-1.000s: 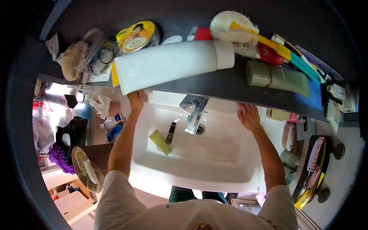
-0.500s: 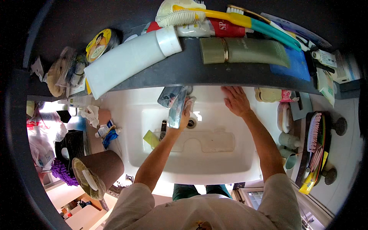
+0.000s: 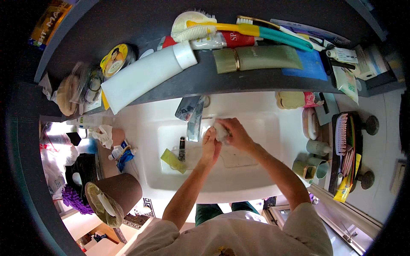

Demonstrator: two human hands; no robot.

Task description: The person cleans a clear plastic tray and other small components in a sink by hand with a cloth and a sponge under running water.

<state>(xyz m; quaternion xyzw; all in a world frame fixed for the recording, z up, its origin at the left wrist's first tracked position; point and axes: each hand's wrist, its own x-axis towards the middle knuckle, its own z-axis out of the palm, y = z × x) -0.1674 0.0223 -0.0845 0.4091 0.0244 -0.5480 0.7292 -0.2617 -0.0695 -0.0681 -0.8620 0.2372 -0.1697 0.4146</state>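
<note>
A dark shelf (image 3: 203, 83) spans a white sink (image 3: 243, 185) with one faucet (image 3: 195, 121); the shelf carries three large tubes: a white tube (image 3: 147, 77), a grey-green tube (image 3: 265, 59), a red-and-white tube (image 3: 235, 39) bearing pale lettering; over the sink, the right hand (image 3: 237, 134) grasps a blurred pale lump (image 3: 221, 133); the left hand (image 3: 210, 146) seems to touch it, its grip impossible to tell.

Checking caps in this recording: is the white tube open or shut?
Shut: the white tube has its cap on, covering the right-hand end.
</note>
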